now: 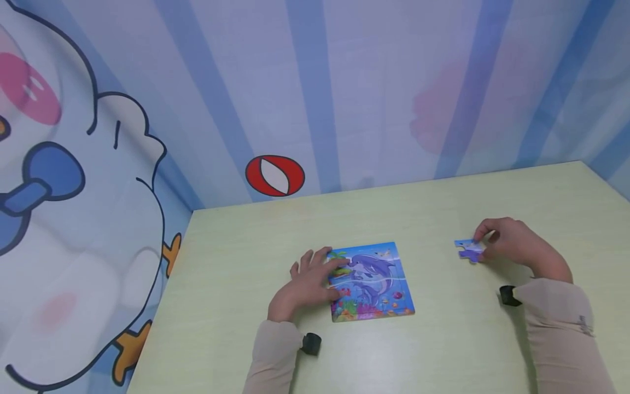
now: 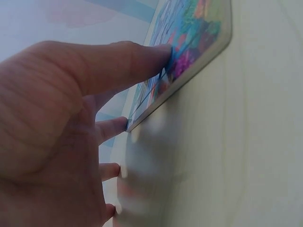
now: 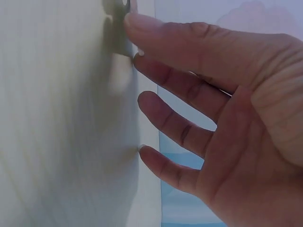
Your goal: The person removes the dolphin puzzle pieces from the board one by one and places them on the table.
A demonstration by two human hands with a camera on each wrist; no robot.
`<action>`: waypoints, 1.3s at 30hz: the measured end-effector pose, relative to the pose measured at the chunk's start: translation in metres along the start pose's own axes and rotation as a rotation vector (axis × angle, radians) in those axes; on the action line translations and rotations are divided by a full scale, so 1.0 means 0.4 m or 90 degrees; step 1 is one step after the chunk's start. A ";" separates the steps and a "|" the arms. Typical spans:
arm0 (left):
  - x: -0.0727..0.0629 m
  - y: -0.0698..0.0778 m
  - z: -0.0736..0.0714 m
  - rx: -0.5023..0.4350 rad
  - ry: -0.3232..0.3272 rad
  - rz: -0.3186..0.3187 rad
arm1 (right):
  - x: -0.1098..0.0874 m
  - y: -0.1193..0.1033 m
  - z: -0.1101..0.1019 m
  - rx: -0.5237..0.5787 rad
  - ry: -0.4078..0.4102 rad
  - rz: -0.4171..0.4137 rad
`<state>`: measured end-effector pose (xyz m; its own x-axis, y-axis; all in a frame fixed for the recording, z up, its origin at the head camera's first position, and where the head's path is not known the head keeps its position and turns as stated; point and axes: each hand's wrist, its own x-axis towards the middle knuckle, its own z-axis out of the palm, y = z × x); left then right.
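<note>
A square jigsaw puzzle with a dolphin sea scene lies flat on the table. My left hand rests at its left edge, fingers spread; in the left wrist view the thumb lies on the picture near the puzzle's edge. Off to the right, my right hand pinches a blue and purple puzzle piece between thumb and index finger. The other fingers are loosely bent in the right wrist view, where the piece is mostly out of frame. Whether the piece touches the table I cannot tell.
The pale wood-grain table ends at the back against a blue-striped backdrop with a red and white ball print. At the left is a large cartoon bird print. Dark wrist devices sit at both cuffs.
</note>
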<state>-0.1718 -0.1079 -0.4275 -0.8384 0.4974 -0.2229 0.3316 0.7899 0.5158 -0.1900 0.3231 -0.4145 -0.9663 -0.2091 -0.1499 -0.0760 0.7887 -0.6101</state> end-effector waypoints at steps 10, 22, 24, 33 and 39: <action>-0.001 -0.003 0.000 -0.002 0.000 0.005 | -0.003 -0.001 0.000 0.032 -0.007 0.029; -0.005 -0.006 0.001 0.002 0.006 0.016 | 0.009 -0.038 0.014 -0.002 0.030 -0.023; -0.005 -0.006 0.001 0.002 0.006 0.014 | 0.015 -0.047 0.019 -0.004 0.028 -0.025; -0.005 -0.009 0.001 -0.003 0.007 0.015 | 0.045 -0.100 0.056 -0.015 0.001 -0.054; -0.004 -0.010 0.000 -0.003 0.005 0.010 | 0.058 -0.127 0.073 -0.029 -0.006 -0.073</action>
<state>-0.1716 -0.1118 -0.4293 -0.8364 0.5066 -0.2091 0.3422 0.7807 0.5229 -0.2014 0.2613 -0.4095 -0.9482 -0.3048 -0.0891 -0.1969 0.7846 -0.5879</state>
